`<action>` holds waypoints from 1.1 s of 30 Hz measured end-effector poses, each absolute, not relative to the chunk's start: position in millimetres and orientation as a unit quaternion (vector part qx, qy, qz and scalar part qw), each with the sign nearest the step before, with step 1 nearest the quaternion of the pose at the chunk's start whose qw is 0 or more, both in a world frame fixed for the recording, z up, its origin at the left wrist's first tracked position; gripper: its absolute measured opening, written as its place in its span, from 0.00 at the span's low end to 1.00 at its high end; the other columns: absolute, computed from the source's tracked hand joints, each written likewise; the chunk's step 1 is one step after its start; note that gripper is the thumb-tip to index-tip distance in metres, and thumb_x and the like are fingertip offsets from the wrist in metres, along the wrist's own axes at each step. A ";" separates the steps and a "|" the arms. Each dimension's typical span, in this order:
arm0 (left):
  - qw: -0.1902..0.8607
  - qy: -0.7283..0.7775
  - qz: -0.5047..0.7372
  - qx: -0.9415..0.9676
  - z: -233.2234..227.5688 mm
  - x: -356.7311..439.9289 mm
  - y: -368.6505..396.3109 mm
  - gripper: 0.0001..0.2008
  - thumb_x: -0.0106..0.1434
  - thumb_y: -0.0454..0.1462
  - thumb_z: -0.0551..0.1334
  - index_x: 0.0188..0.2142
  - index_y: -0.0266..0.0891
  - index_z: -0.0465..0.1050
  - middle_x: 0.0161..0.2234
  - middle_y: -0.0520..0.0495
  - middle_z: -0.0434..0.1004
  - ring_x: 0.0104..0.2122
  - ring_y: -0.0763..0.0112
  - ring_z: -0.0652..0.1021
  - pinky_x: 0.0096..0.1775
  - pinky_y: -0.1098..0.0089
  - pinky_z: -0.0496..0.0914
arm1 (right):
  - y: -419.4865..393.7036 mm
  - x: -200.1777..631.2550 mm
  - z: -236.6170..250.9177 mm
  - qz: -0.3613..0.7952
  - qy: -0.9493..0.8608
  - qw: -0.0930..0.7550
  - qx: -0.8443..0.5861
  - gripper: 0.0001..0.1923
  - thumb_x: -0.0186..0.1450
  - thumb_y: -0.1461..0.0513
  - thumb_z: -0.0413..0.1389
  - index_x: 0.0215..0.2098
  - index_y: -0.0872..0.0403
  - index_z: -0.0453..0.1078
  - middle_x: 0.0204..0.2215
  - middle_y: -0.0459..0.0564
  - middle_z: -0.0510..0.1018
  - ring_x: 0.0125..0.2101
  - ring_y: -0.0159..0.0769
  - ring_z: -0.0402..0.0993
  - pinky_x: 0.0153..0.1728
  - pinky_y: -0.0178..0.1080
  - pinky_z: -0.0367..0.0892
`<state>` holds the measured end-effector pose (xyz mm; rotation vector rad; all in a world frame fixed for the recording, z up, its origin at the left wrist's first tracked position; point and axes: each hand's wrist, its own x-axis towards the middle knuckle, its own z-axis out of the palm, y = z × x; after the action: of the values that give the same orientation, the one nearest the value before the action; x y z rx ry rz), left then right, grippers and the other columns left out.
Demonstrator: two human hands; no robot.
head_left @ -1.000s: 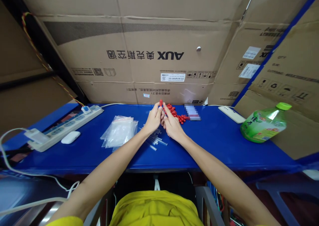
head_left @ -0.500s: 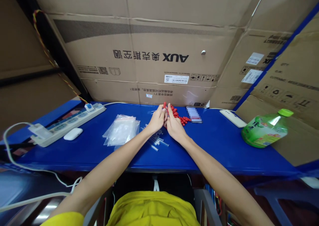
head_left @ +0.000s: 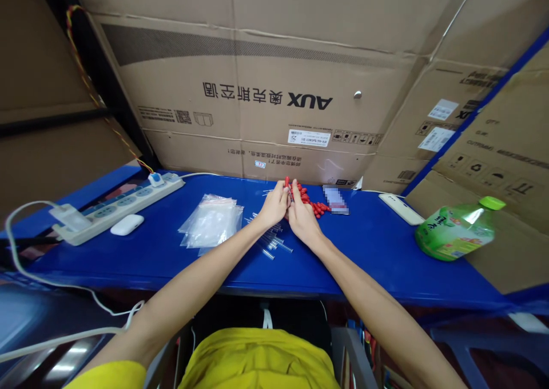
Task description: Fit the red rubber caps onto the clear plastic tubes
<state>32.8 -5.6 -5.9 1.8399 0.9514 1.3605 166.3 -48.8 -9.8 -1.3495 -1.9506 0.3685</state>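
My left hand (head_left: 273,207) and my right hand (head_left: 302,217) meet over the blue table (head_left: 369,251), fingers pinched together. Between them they hold a thin clear tube with a red cap (head_left: 287,181) sticking up above the fingertips. Just behind the hands lies a pile of red caps (head_left: 314,204). Several clear glass tubes (head_left: 271,243) lie on the table under my wrists. A stack of clear zip bags (head_left: 211,222) rests to the left of my left hand.
A white power strip (head_left: 124,202) and a white earbud case (head_left: 127,224) sit at the left. A green bottle (head_left: 457,229) lies on its side at the right, a white remote-like device (head_left: 401,209) behind it. Cardboard boxes (head_left: 274,91) wall the back.
The hands stay joined on the capped tube. The view has shifted slightly, so everything sits a little further right and lower in the picture.
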 end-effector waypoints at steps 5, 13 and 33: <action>0.438 0.299 0.489 0.692 -10.7 31.2 -5.8 0.15 0.77 0.51 0.51 0.44 0.42 0.60 0.21 0.59 0.64 0.15 0.74 0.69 0.22 0.73 0.65 | -43.4 174.2 -11.8 0.220 -0.762 0.379 -0.476 0.38 0.72 0.65 0.43 0.78 0.61 0.41 0.29 0.48 0.83 0.28 0.34 0.79 0.40 0.36 0.75; 0.529 0.243 0.469 0.664 -1.3 26.9 -9.0 0.14 0.76 0.49 0.55 0.47 0.40 0.62 0.29 0.57 0.62 0.19 0.80 0.65 0.20 0.76 0.65 | -46.1 184.8 -9.1 0.184 -0.762 0.397 -0.478 0.37 0.71 0.65 0.45 0.78 0.53 0.46 0.28 0.44 0.82 0.28 0.36 0.80 0.40 0.39 0.75; 0.580 0.251 0.462 0.623 -1.2 34.7 -15.3 0.17 0.74 0.49 0.57 0.50 0.38 0.66 0.26 0.57 0.59 0.21 0.78 0.58 0.25 0.75 0.56 | -45.3 189.7 -5.5 0.085 -0.772 0.415 -0.474 0.32 0.77 0.57 0.43 0.77 0.54 0.50 0.28 0.49 0.82 0.27 0.41 0.79 0.33 0.38 0.72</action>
<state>34.7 -15.3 -1.2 1.4559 0.5856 1.0792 189.7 -45.3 -5.5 -1.1920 -1.9396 0.2142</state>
